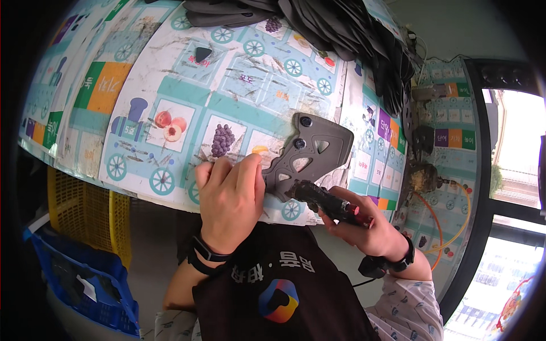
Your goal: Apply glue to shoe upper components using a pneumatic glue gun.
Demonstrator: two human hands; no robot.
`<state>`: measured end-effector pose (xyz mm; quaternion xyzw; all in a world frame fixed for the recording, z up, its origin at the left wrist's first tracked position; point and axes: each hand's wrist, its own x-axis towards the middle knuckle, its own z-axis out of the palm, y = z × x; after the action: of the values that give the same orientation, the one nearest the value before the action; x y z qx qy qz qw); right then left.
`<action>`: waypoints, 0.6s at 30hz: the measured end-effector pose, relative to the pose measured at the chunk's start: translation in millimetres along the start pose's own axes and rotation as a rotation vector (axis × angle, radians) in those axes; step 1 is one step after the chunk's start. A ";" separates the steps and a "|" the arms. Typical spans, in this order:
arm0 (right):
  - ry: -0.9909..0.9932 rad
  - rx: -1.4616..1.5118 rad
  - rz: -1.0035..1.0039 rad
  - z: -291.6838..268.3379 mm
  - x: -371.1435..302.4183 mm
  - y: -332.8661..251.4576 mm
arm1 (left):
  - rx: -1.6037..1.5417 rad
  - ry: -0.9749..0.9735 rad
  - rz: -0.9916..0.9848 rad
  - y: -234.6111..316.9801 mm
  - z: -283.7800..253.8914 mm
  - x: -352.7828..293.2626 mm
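Observation:
A flat dark grey moulded piece [335, 138] with several cut-outs and two dark round spots lies on the printed table cover. My left hand [232, 190] has its fingers bent and pressed together at the piece's left edge, pinching it there; the fingertips are partly hidden. My right hand [364, 224] is wrapped round a dark, worn hand tool [324, 202] with red at its rear end. The tool's front end meets the lower edge of the grey piece, close to the left fingers. Its exact kind does not show.
Many similar dark grey pieces [341, 25] are heaped at the table's far right. A small dark triangular scrap [203, 54] lies on the table cover [239, 108]. Below the left table edge stand a yellow basket [85, 207] and a blue crate [116, 301]. Orange and yellow hoses [438, 238] hang at right.

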<state>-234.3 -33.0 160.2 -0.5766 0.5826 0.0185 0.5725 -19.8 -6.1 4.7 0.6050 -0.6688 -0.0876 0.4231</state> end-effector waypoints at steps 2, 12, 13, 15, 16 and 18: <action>0.017 -0.035 -0.035 1.0 0.2 3.0 | 0.002 0.003 0.005 0.2 0.1 0.4; -0.002 0.052 0.003 5.6 4.3 -1.4 | -0.008 -0.008 0.005 -1.4 -0.3 0.0; 0.002 0.040 0.003 5.6 3.3 -1.6 | -0.008 -0.007 0.006 -1.3 0.0 -0.2; 0.007 0.029 0.002 5.5 2.2 -0.2 | -0.007 -0.006 0.008 -0.8 0.2 -0.7; 0.009 0.048 -0.001 5.1 2.1 0.7 | -0.011 -0.008 0.003 -0.3 0.2 -0.2; 0.013 0.068 -0.003 3.6 1.7 1.7 | -0.017 -0.011 0.000 0.2 0.3 0.7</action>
<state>-232.5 -31.1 156.7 -0.5578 0.5859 -0.0060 0.5879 -20.1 -6.9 5.0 0.6011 -0.6703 -0.0967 0.4244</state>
